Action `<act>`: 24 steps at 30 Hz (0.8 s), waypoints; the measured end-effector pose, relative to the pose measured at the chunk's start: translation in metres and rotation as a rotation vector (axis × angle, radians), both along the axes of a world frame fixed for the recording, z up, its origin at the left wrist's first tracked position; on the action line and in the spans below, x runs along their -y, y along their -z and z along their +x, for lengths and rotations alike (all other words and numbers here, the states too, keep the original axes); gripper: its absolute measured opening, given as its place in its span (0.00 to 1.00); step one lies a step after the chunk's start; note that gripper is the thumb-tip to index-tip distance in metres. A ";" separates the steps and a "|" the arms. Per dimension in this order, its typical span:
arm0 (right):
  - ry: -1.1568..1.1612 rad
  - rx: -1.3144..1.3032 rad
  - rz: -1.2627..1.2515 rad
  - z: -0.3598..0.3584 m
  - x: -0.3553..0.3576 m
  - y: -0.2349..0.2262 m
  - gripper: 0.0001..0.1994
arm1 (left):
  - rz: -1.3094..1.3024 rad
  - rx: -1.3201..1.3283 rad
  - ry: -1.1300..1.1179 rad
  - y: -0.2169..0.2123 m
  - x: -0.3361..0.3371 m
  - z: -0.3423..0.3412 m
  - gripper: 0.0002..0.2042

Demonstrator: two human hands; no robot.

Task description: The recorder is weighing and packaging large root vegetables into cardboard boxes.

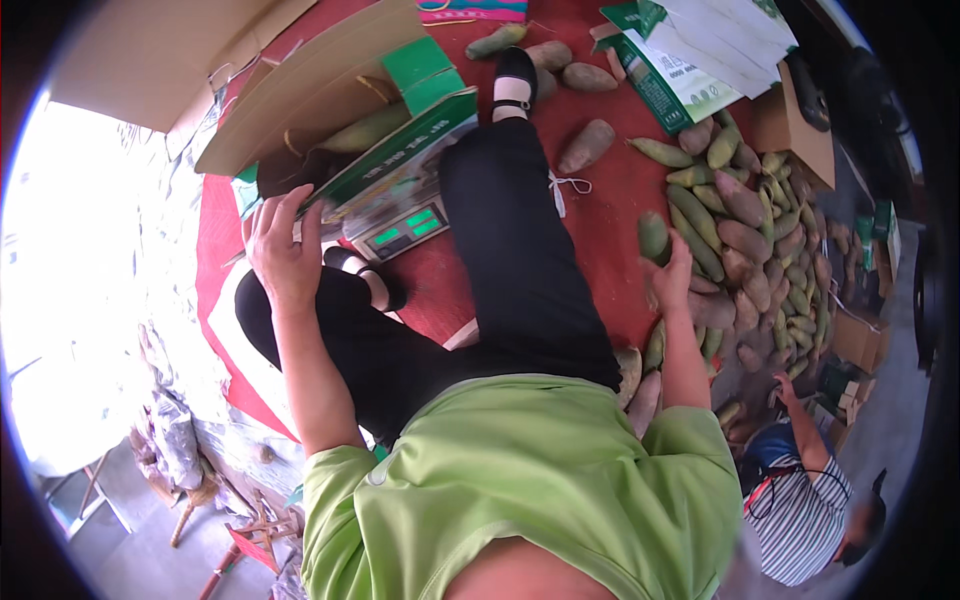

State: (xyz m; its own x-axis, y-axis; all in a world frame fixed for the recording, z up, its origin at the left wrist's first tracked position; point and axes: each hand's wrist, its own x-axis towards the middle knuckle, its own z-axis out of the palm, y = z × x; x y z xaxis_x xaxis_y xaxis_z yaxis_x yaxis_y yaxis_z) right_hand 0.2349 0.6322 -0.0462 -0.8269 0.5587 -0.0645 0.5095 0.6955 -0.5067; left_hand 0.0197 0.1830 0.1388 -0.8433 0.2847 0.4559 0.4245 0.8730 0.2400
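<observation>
My left hand [284, 248] is closed on the near edge of a green-and-brown cardboard carton [300, 85]. The carton stands open on a scale [400, 232] with lit green displays. Inside it lies a long green radish [368, 130]; the rest of its contents is in shadow. On the other side, my right hand [673, 275] grips a green radish [653, 238] by its near end, beside a big pile of green radishes [694, 220] and brownish-pink, sweet-potato-like roots [745, 240].
Several loose roots [588, 145] lie on the red ground sheet [590, 215] near my shoe. Green-and-white folded cartons [672, 85] lie at the far right, beside a brown box [795, 135]. Another person in a striped shirt [800, 520] reaches toward the pile at lower right.
</observation>
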 end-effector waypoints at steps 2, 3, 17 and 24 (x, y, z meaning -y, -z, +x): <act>-0.060 -0.193 0.005 -0.041 0.008 -0.037 0.38 | 0.011 -0.044 -0.007 0.000 0.010 -0.001 0.09; -0.078 -0.270 0.017 -0.061 0.014 -0.057 0.37 | 0.035 -0.056 -0.024 -0.001 0.013 -0.001 0.09; -0.175 -0.479 -0.278 -0.124 0.053 -0.108 0.34 | 0.156 -0.124 -0.074 0.002 0.031 0.001 0.07; -0.119 -0.314 -0.376 -0.054 0.050 -0.018 0.34 | 0.172 -0.125 -0.071 0.002 0.031 0.003 0.06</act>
